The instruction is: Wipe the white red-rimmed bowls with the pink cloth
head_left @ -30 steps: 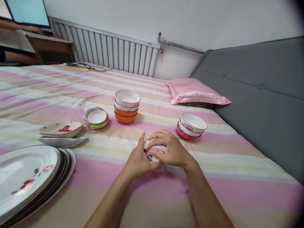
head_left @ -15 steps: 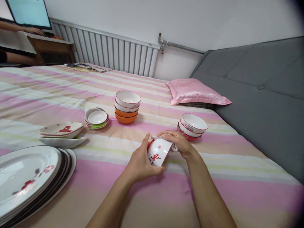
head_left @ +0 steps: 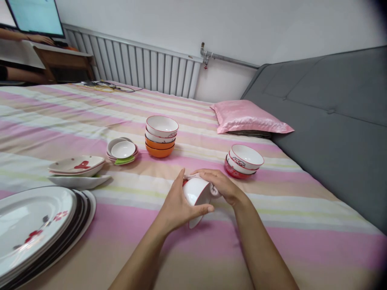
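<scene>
A white bowl (head_left: pixel 196 190) with a red patch on its outside is tilted on its side between my hands, above the striped bedspread. My left hand (head_left: pixel 179 201) grips it from the left, with the thumb across the near side. On the right, my right hand (head_left: pixel 222 186) presses a pale cloth (head_left: pixel 215 191) against the bowl; part of the cloth shows along the far rim and below the palm. Some of my right fingers are hidden behind the bowl. Just beyond my right hand stands a stack of bowls (head_left: pixel 245 156), white above red.
Behind stands a taller stack of white and orange bowls (head_left: pixel 161 137). Small dishes (head_left: pixel 123 150), oval dishes (head_left: pixel 77 165) and a pile of large plates (head_left: pixel 36 225) lie left. A pink pillow (head_left: pixel 249 116) rests by the grey headboard (head_left: pixel 326 108). Another person's hand (head_left: pixel 42 39) is at a desk.
The bowl has turned in my hands, so its printed flowers are out of sight and more of its rim and inside shows. Both hands shifted slightly left, with the cloth still held.
</scene>
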`<state>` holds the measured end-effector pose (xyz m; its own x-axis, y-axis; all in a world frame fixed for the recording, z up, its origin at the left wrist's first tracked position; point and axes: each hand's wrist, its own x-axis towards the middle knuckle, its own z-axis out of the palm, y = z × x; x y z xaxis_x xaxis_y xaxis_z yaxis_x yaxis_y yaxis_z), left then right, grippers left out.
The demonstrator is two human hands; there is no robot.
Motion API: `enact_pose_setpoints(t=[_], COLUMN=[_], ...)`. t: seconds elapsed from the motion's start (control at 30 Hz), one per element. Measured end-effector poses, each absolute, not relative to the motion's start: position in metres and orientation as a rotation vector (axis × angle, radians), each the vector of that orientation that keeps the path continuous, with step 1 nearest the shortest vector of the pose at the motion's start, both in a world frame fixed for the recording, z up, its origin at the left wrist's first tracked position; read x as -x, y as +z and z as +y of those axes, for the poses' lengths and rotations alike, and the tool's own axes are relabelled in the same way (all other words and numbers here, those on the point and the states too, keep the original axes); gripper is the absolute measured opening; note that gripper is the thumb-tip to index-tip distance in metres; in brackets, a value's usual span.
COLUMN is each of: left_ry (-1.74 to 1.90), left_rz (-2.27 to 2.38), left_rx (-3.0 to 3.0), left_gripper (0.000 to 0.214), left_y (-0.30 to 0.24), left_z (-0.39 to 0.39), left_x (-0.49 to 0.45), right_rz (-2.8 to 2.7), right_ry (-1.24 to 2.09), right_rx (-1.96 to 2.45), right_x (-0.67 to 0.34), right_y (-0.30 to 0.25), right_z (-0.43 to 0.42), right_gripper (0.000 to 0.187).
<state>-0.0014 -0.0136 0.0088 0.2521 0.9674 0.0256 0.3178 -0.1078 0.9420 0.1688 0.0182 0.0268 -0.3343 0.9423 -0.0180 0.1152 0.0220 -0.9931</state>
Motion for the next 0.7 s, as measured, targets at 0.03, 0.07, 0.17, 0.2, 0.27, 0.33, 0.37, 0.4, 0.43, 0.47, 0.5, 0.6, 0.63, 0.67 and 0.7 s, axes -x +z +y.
enact_pose_setpoints(t=[0.03, 0.07, 0.17, 0.2, 0.27, 0.33, 0.37, 0.4, 0.43, 0.47, 0.5, 0.6, 0.63, 0.67, 0.7], left_ry=[0.893, 0.885, 0.81, 0.774, 0.722, 0.702, 0.699, 0.7, 0.702, 0.706, 0.712, 0.743, 0.766, 0.799, 0.84], left_rz=[1.255, 1.282, 1.316, 1.324, 1.341, 1.364, 1.381, 1.403, 1.431, 1.458, 1.485, 1.539, 1.544, 1.547, 1.549], left_rx=[-1.627, -1.639, -1.627, -1.612, -1.592, -1.587, -1.592, -1.6, -1.606, -1.61, -1.613, -1.589, -1.579, -1.574, -1.577], left_gripper=[0.128, 0.127, 0.124, 0.125, 0.124, 0.121, 0.118, 0.114, 0.11, 0.106, 0.103, 0.096, 0.094, 0.092, 0.09], left_y=[0.011, 0.014, 0.023, 0.026, 0.029, 0.03, 0.03, 0.029, 0.028, 0.027, 0.026, 0.026, 0.026, 0.026, 0.027], left_z=[-0.014, -0.015, -0.019, -0.02, -0.022, -0.023, -0.023, -0.022, -0.021, -0.021, -0.02, -0.018, -0.019, -0.02, -0.021], left_x=[0.003, 0.005, 0.014, 0.017, 0.022, 0.025, 0.024, 0.024, 0.022, 0.02, 0.018, 0.013, 0.011, 0.009, 0.008], right_rz=[-1.636, -1.723, -1.965, -2.025, -2.11, -2.141, -2.135, -2.117, -2.089, -2.054, -2.013, -1.87, -1.826, -1.789, -1.762], right_ry=[1.354, 1.284, 1.021, 0.965, 0.871, 0.839, 0.845, 0.863, 0.888, 0.921, 0.964, 1.158, 1.222, 1.265, 1.274], right_rx=[1.1, 1.083, 1.027, 1.016, 0.994, 0.983, 0.987, 0.996, 1.008, 1.02, 1.027, 1.013, 1.003, 0.995, 0.989], right_x=[-0.163, -0.158, -0.142, -0.139, -0.133, -0.131, -0.131, -0.132, -0.133, -0.135, -0.136, -0.141, -0.142, -0.143, -0.144], right_y=[0.031, 0.036, 0.047, 0.05, 0.055, 0.056, 0.056, 0.055, 0.053, 0.051, 0.048, 0.038, 0.036, 0.034, 0.034], right_z=[0.014, 0.01, -0.004, -0.008, -0.014, -0.016, -0.015, -0.014, -0.012, -0.01, -0.007, 0.0, 0.002, 0.003, 0.004], right_gripper=[0.027, 0.027, 0.025, 0.025, 0.025, 0.026, 0.026, 0.026, 0.026, 0.026, 0.025, 0.026, 0.027, 0.027, 0.027])
